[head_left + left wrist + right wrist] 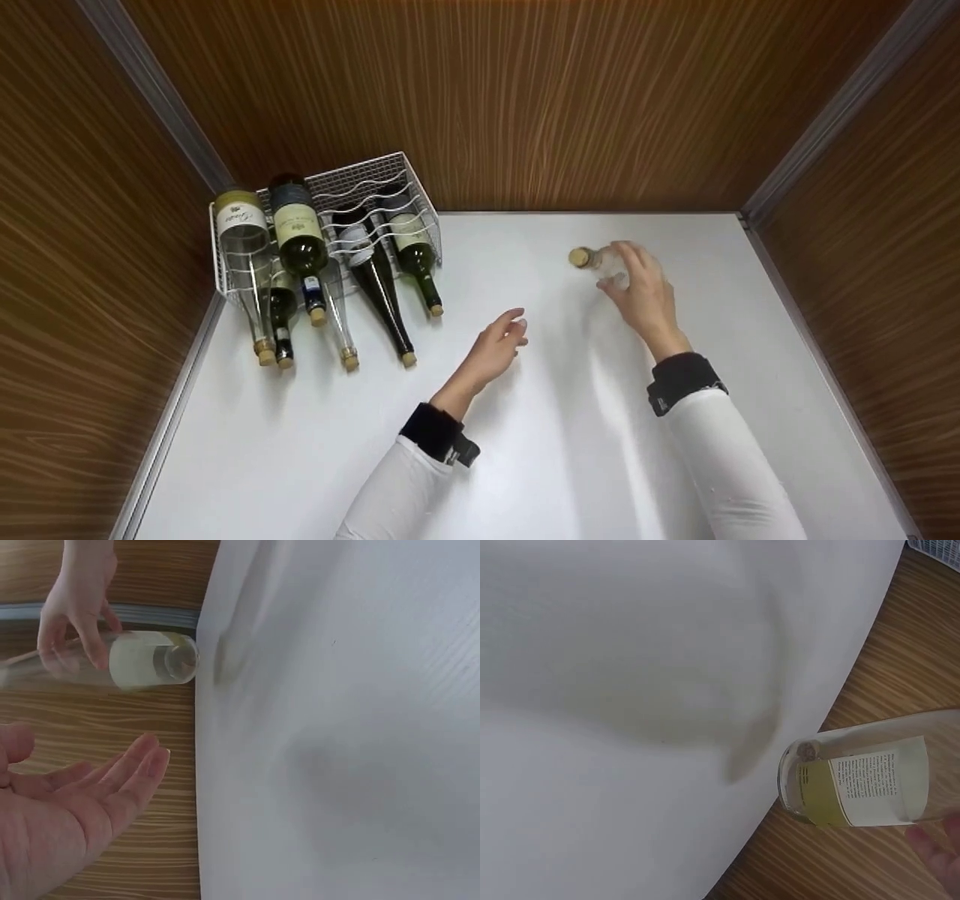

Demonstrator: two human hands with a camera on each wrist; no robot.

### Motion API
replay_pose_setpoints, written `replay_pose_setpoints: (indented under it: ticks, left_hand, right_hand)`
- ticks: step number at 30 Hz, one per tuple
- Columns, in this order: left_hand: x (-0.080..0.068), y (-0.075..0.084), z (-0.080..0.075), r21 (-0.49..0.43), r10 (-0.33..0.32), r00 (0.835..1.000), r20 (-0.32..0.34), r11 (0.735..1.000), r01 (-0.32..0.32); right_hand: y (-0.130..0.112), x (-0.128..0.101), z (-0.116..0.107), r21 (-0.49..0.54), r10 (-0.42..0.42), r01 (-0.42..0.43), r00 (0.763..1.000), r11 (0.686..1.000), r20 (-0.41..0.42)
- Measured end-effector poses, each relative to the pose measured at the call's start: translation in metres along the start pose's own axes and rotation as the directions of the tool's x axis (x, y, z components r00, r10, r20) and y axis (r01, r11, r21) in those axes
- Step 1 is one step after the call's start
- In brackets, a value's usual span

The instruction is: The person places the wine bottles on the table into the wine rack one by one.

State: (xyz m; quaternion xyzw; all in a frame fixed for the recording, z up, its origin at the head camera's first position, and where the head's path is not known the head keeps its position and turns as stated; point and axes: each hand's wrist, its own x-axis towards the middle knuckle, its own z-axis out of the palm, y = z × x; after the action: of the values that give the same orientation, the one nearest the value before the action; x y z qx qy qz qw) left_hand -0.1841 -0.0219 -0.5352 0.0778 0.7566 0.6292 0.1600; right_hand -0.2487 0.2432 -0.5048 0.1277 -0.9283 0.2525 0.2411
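My right hand (643, 289) holds a clear glass bottle (862, 772) with a cork (579, 258) in its mouth. The left wrist view shows those fingers (91, 645) round the upper part of the bottle, its base just over the table's surface. A cream and olive-gold label (874, 784) with small print wraps the lower body. My left hand (495, 349) hovers over the middle of the table, apart from the bottle, holding nothing. Its fingers (124, 780) are loosely extended in the left wrist view.
At the back left of the white table (517, 465) stands a white wire rack (420, 180) with wavy bars. Several corked wine bottles lie in it, including a dark green bottle (379, 292), necks pointing forward. Wood-grain panels (525, 105) enclose the back and sides.
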Motion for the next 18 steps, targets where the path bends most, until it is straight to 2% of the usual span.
replay_pose_setpoints:
  ticks: [4,7,13,16,18]
  left_hand:
    - [0.001,0.003,-0.002,-0.184,-0.045,0.999,0.002,0.982,0.045]
    - [0.002,0.007,-0.004,-0.289,-0.067,0.998,0.019,0.955,0.07]
    - [0.002,0.012,-0.008,-0.433,-0.095,0.994,0.05,0.895,0.107]
    - [0.002,0.011,-0.01,-0.465,-0.104,0.992,0.065,0.877,0.122]
    - [0.001,0.011,-0.011,-0.464,-0.108,0.991,0.082,0.876,0.134]
  right_hand:
    - [-0.007,-0.005,0.009,-0.068,-0.139,0.138,0.99,0.988,0.001]
    - [-0.012,-0.006,0.016,-0.125,-0.253,0.253,0.967,0.959,0.015]
    - [-0.021,-0.009,0.03,-0.237,-0.421,0.428,0.903,0.872,0.083]
    - [-0.024,-0.013,0.036,-0.28,-0.473,0.493,0.87,0.824,0.139]
    - [-0.025,-0.015,0.04,-0.31,-0.491,0.523,0.852,0.794,0.182]
